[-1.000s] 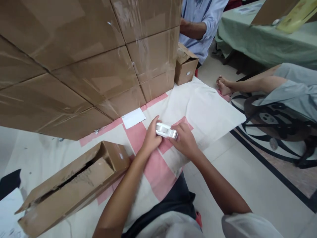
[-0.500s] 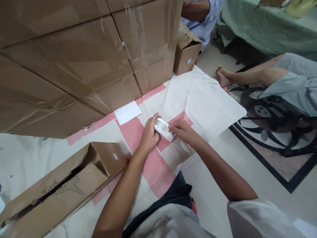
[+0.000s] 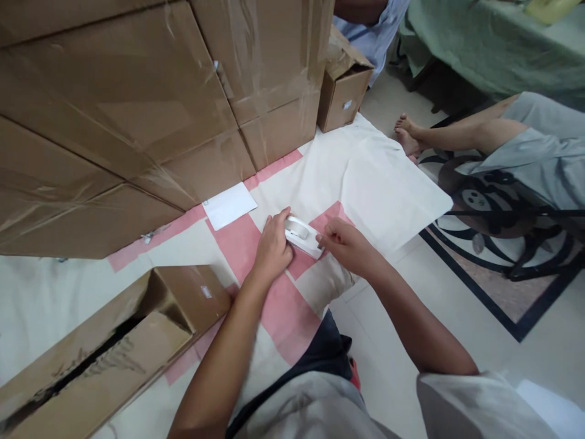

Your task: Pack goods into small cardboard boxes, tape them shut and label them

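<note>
A white tape dispenser [image 3: 304, 236] with a roll of clear tape in it is held just above the pink-and-white cloth. My left hand [image 3: 273, 244] grips it by its rounded end, the thumb towards me. At its narrower cutting end, my right hand [image 3: 342, 242] is closed in a pinch, the fingertips touching or very near that end. Whatever lies between those fingertips is too small to make out. A white paper [image 3: 230, 205] lies flat on the cloth beyond my left hand.
Taped cardboard boxes [image 3: 183, 110] form a tall stack at the back left. An opened long carton [image 3: 183, 305] lies by my left forearm. A smaller carton [image 3: 345, 91] stands at the stack's right end. Another person's legs [image 3: 466, 134] are on the right, near a green-covered table [image 3: 479, 49].
My right hand has gone from holding the dispenser's side to pinching at its cutting end, then slightly right. My left hand keeps its grip. The view has tilted downward.
</note>
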A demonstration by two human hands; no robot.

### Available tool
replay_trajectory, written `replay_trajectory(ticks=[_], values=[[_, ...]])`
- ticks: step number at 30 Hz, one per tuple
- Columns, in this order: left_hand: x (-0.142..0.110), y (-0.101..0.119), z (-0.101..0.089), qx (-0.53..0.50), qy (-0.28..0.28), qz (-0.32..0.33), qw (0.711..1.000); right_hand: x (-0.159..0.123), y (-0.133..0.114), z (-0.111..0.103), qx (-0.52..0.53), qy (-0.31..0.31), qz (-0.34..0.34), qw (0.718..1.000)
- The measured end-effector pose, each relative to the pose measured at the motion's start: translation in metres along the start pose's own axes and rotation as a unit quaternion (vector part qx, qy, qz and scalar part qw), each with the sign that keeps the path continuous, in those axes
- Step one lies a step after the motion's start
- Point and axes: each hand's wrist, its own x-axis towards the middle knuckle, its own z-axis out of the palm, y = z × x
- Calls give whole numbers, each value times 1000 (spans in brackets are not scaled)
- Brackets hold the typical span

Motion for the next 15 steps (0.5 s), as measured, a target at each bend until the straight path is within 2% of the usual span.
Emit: replay_trajectory(ticks=[3,7,11,15], values=[[0,-1,1,4,3,1,1000,-11,2,-7,37,-45,71,996],[0,-2,1,4,5,4,1000,-17,13,-1,164,-82,145,972],[0,-1,0,0,0,-2,1000,-15,27,12,277,-75,148,946],[0,1,0,-5,0,-6,1000,-13,35,17,343,-75,134,927]])
